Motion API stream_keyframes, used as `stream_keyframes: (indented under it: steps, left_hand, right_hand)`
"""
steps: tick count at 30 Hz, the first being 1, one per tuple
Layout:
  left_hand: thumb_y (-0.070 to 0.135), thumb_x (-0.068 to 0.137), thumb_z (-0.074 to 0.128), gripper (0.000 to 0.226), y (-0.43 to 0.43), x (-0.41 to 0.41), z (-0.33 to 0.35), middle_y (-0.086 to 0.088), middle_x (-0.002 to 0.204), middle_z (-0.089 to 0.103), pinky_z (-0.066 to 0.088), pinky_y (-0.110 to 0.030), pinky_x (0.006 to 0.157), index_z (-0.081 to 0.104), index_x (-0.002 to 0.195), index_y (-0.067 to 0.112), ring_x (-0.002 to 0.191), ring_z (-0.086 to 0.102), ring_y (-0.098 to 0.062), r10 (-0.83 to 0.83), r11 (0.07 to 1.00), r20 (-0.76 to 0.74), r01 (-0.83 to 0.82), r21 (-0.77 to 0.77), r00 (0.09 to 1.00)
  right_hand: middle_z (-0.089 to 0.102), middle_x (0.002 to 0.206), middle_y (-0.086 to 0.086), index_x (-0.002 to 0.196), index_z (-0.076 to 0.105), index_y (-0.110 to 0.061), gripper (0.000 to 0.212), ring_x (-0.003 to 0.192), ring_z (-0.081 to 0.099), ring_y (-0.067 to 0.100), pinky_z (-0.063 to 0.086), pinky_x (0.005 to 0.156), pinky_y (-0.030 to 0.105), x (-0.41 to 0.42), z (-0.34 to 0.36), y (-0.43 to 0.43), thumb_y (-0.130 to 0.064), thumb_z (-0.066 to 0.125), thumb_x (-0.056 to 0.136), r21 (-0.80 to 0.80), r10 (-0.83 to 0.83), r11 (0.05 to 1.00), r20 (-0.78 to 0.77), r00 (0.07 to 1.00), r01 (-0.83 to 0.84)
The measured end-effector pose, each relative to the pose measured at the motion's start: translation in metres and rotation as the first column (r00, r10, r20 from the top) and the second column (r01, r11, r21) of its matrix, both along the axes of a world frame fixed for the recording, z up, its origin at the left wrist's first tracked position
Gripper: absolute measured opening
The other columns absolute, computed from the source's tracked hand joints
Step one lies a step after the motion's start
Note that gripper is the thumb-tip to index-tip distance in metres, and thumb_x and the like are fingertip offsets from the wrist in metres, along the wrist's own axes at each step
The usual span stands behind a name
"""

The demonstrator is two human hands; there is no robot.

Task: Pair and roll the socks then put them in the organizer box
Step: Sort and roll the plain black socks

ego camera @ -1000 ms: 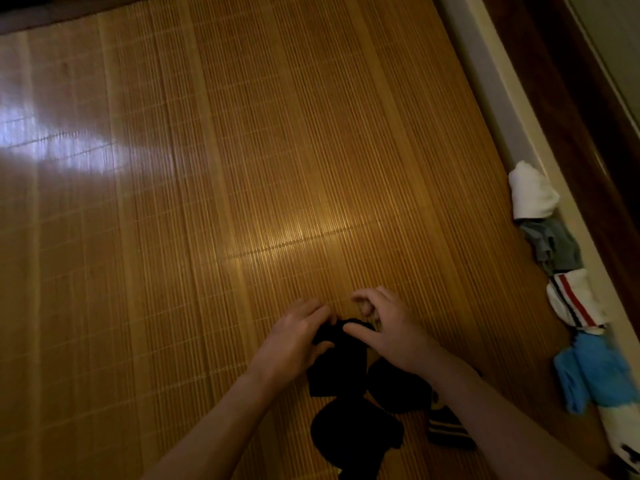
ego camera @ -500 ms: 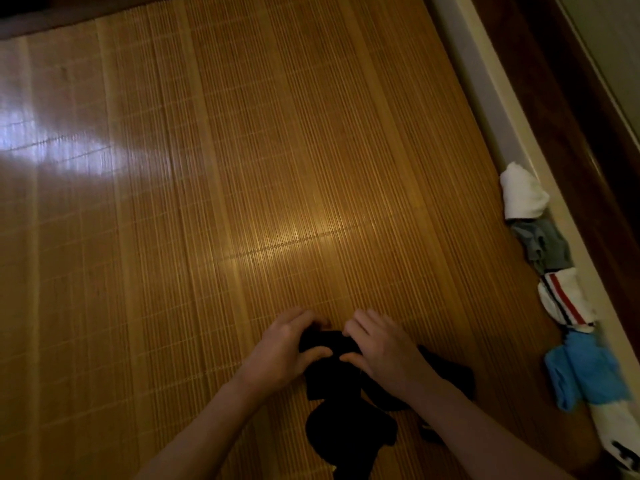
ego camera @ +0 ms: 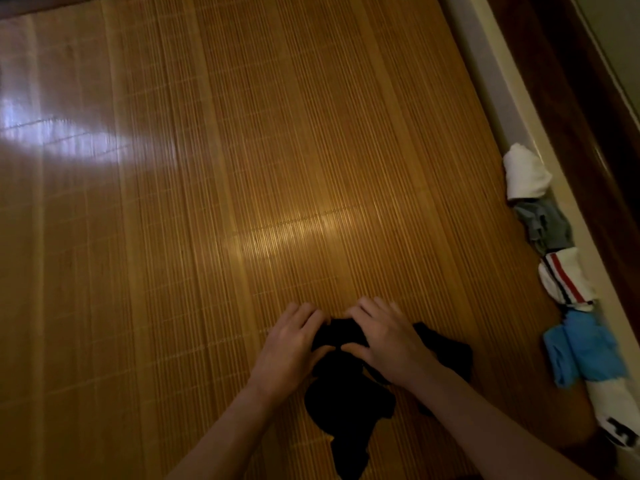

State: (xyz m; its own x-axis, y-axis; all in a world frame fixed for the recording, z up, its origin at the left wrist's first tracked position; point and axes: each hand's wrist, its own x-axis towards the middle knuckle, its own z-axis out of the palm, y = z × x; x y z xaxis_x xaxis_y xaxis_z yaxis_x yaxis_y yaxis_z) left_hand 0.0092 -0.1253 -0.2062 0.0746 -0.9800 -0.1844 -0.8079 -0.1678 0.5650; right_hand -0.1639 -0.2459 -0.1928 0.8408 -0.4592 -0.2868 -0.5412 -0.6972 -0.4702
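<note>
A black sock roll (ego camera: 337,336) lies on the bamboo mat (ego camera: 242,168) near its front edge. My left hand (ego camera: 289,348) grips its left end with curled fingers. My right hand (ego camera: 384,341) grips its right end, thumb tucked under. The rest of the black socks (ego camera: 346,410) trails toward me in a dark heap. Another black sock (ego camera: 446,351) lies partly under my right wrist. No organizer box is in view.
Along the mat's right edge sits a row of rolled socks: white (ego camera: 524,176), grey (ego camera: 543,226), white with a red stripe (ego camera: 564,278), blue (ego camera: 585,351), and white with black print (ego camera: 620,417). A pale raised ledge (ego camera: 498,81) and dark wood frame border the right.
Both hands have closed onto the far end of the black sock and come closer together, rolling it. The striped sock by my right wrist is now hidden.
</note>
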Motion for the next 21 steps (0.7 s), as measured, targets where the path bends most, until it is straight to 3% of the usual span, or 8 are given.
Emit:
stream_keyframes:
  steps: [2,7,9,11,13,17,19,21]
  left_hand:
    - [0.042,0.086,0.075,0.037,0.000,0.005,0.001,0.008,0.113,0.055,0.049,-0.024,0.088,0.062,0.113,0.022,0.103,0.048,-0.008,-0.002,1.000,-0.070,0.002,0.004,0.998]
    - [0.048,0.087,0.072,0.037,-0.007,0.023,0.012,0.025,0.110,0.060,0.047,-0.007,0.083,0.062,0.119,0.032,0.102,0.058,0.012,0.122,0.971,-0.392,-0.027,0.238,0.912]
    - [0.044,0.086,0.077,0.044,-0.007,0.021,0.014,0.025,0.110,0.062,0.049,-0.007,0.081,0.063,0.127,0.031,0.098,0.058,0.017,0.111,0.961,-0.374,-0.004,0.275,0.921]
    - [0.039,0.086,0.079,0.039,-0.009,0.018,0.016,0.022,0.103,0.063,0.052,-0.013,0.078,0.068,0.121,0.028,0.092,0.060,0.011,0.080,0.961,-0.328,0.015,0.277,0.941]
    - [0.033,0.086,0.079,0.035,-0.013,0.014,0.016,0.015,0.103,0.063,0.054,-0.020,0.080,0.068,0.118,0.023,0.092,0.060,0.003,0.027,0.968,-0.272,0.043,0.249,0.962]
    - [0.031,0.089,0.075,0.044,-0.011,0.005,0.012,0.003,0.120,0.062,0.051,-0.029,0.095,0.062,0.129,0.017,0.111,0.056,-0.012,-0.098,0.988,-0.119,0.111,0.110,0.988]
    - [0.029,0.088,0.076,0.046,-0.006,0.002,0.010,0.001,0.122,0.062,0.049,-0.029,0.096,0.062,0.130,0.015,0.113,0.054,-0.014,-0.098,0.994,-0.071,0.100,0.030,0.993]
    - [0.027,0.087,0.078,0.043,0.001,-0.003,0.010,0.001,0.118,0.063,0.050,-0.029,0.090,0.063,0.125,0.014,0.107,0.054,-0.015,-0.075,0.997,-0.055,0.073,-0.037,0.996]
  right_hand:
    - [0.055,0.101,-0.004,0.106,0.059,-0.019,0.036,0.091,0.054,0.016,0.043,0.077,0.030,0.000,0.001,0.003,-0.037,0.078,0.081,-0.083,0.055,0.995,0.024,0.998,-0.053]
    - [0.060,0.100,0.006,0.100,0.061,-0.013,0.034,0.085,0.057,0.022,0.047,0.069,0.034,-0.009,-0.004,0.014,-0.029,0.080,0.077,-0.260,0.128,0.960,0.088,0.988,-0.102]
    - [0.060,0.102,0.007,0.101,0.062,-0.012,0.034,0.086,0.057,0.022,0.046,0.069,0.033,-0.011,-0.006,0.018,-0.029,0.080,0.078,-0.288,0.119,0.954,0.096,0.988,-0.087]
    - [0.058,0.102,0.006,0.103,0.062,-0.013,0.035,0.087,0.056,0.021,0.045,0.070,0.032,-0.011,-0.004,0.019,-0.030,0.080,0.078,-0.255,0.079,0.966,0.097,0.992,-0.052]
    - [0.056,0.106,0.002,0.110,0.062,-0.016,0.041,0.092,0.056,0.020,0.044,0.074,0.033,-0.011,0.000,0.019,-0.035,0.080,0.078,-0.162,0.037,0.986,0.058,0.998,-0.027]
    - [0.048,0.115,-0.007,0.135,0.055,-0.026,0.064,0.108,0.049,0.013,0.041,0.092,0.035,-0.014,0.001,0.005,-0.062,0.066,0.082,0.087,-0.015,0.996,-0.049,0.999,0.020]
    - [0.045,0.112,-0.009,0.135,0.057,-0.029,0.061,0.107,0.046,0.011,0.041,0.095,0.036,-0.012,0.002,-0.002,-0.063,0.062,0.085,0.212,-0.068,0.974,-0.032,0.997,0.073]
    - [0.047,0.115,-0.009,0.136,0.057,-0.030,0.059,0.109,0.045,0.012,0.041,0.097,0.037,-0.011,0.000,-0.002,-0.059,0.065,0.085,0.230,-0.060,0.971,-0.032,0.998,0.066]
